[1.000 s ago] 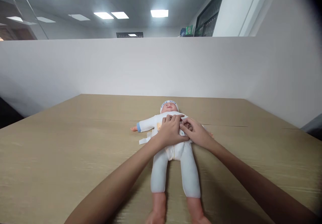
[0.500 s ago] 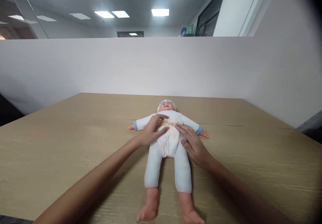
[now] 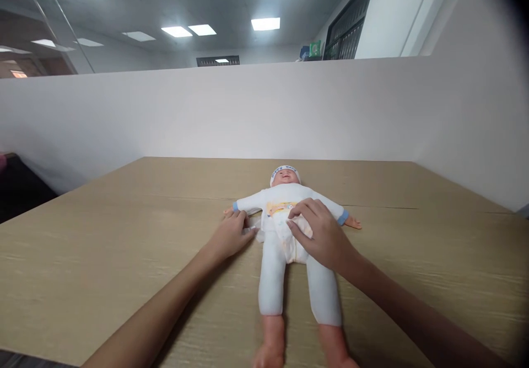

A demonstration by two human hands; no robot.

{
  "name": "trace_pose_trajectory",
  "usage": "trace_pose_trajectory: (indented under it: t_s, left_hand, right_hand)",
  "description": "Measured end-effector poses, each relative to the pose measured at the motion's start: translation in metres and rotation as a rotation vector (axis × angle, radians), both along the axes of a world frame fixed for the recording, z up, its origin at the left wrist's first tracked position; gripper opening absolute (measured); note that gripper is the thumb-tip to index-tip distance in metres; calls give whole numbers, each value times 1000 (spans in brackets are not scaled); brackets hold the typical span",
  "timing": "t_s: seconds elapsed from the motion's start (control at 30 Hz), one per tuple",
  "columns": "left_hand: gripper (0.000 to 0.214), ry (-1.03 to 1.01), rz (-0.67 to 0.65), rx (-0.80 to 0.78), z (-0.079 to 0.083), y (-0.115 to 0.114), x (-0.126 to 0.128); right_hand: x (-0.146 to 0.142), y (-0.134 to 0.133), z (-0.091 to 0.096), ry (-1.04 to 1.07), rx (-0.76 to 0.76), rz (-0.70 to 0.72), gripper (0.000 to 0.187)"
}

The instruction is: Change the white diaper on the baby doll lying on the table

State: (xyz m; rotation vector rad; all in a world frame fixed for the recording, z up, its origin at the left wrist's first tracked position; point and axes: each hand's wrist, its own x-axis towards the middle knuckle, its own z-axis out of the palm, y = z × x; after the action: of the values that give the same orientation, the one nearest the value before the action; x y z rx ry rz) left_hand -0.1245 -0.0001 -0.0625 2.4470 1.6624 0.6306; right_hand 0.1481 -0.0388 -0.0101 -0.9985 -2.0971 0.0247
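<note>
A baby doll (image 3: 283,296) lies on its back in a white suit with blue cuffs and a white printed headband. Around its hips sits a white diaper (image 3: 295,252) with a printed yellow-orange waistband. Beside the doll's hip on the left of the view, my left hand (image 3: 231,234) pinches the diaper's thin side flap, which is pulled out a little from the body. Over the diaper's front, my right hand (image 3: 326,233) is curled, thumb and index tips close together at the material below the waistband. That hand covers the diaper's other side.
The doll rests on a wide wood-grain table (image 3: 124,247) with a seam running across it. A white partition (image 3: 231,114) rises behind the far edge. At the left edge of the view is a dark object (image 3: 20,191).
My left hand has left the doll's belly and moved out to the diaper's side flap. My right hand has risen and curled over the front. The view has shifted, putting the doll farther right.
</note>
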Motion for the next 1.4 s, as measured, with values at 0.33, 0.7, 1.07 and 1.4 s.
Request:
trace_pose_trajectory:
  t_s: [0.33,0.7,1.07,1.4]
  left_hand:
    - [37,-378,61,-259,13,5,-5]
    - [44,-924,-56,-321,36,-1,33]
    - [42,-1077,-146,-397,24,18,69]
    - [41,-1042,-65,-182,-14,22,58]
  right_hand:
    - [-52,39,6,-233,-211,-296,30]
    - [-45,42,10,-199,-309,-225,35]
    - [-28,46,20,-112,-473,-54,31]
    - [-32,56,12,-143,-425,-155,29]
